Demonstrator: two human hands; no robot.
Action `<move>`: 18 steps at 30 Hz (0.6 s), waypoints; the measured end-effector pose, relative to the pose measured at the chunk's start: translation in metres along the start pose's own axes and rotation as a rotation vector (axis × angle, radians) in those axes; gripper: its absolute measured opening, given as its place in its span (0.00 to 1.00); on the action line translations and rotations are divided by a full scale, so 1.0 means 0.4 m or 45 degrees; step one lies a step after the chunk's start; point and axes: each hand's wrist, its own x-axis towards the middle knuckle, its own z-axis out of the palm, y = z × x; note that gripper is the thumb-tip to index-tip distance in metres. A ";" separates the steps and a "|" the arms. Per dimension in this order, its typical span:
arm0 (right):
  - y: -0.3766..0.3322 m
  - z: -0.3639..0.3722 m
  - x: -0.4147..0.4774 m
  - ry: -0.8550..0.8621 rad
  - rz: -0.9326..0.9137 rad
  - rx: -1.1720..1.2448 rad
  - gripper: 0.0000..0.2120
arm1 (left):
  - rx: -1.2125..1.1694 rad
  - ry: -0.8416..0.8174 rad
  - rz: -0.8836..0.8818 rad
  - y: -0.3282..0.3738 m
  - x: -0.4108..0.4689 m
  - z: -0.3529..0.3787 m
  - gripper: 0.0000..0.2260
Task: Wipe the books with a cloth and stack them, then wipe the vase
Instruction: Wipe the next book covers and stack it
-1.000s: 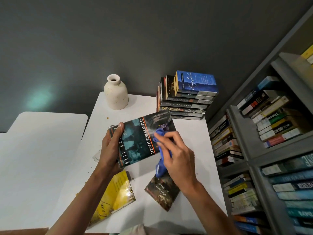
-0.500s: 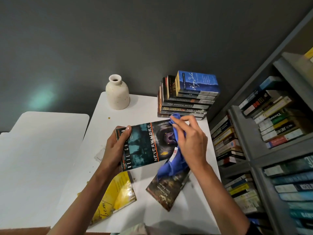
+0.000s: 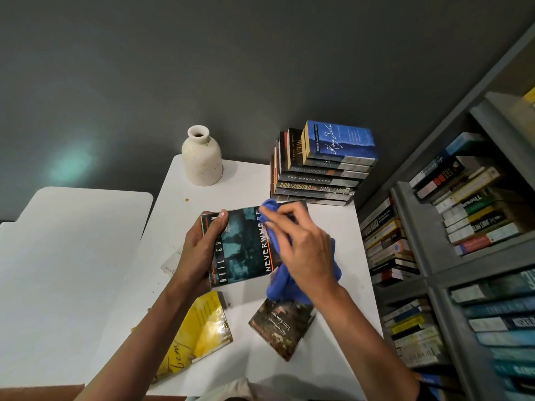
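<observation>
A: Where is everything sitting on the counter (image 3: pixel 246 183)?
B: Vase (image 3: pixel 202 157) is standing at the far left corner. Book stack (image 3: pixel 318 175) is sitting at the far right corner, well apart from it.
A: Middle?
B: Left hand (image 3: pixel 199 253) is holding the Neverwhere book (image 3: pixel 240 250) over the centre, gripping its left edge. Right hand (image 3: pixel 301 250) is pressing the cloth (image 3: pixel 289 282) onto the book's right half, with the rest hanging below that hand.
A: Near side?
B: Two are lying flat: Tom Sawyer book (image 3: pixel 282 325) just below the hanging cloth, near-left book (image 3: pixel 202 328) beside it, by the left forearm. Paper scrap (image 3: pixel 172 261) is lying left of the left hand.
A: Off the counter?
B: Bookshelf (image 3: pixel 419 227) is standing to the right. Second counter (image 3: pixel 72 256) is sitting to the left.
</observation>
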 end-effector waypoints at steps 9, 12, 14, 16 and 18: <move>-0.046 0.033 0.006 0.026 0.001 0.076 0.13 | 0.009 0.072 -0.019 0.003 0.002 0.010 0.14; 0.003 0.012 0.013 0.041 0.082 0.042 0.13 | 0.009 0.077 -0.014 0.008 0.001 0.005 0.11; 0.041 -0.007 0.027 0.137 0.194 0.011 0.13 | -0.020 0.065 -0.015 0.011 -0.001 0.004 0.11; 0.033 -0.003 0.031 0.172 0.199 0.002 0.14 | -0.036 0.055 -0.021 0.014 -0.002 0.006 0.12; -0.014 0.021 0.020 0.112 0.115 0.046 0.13 | -0.051 0.053 -0.030 0.015 -0.001 0.007 0.11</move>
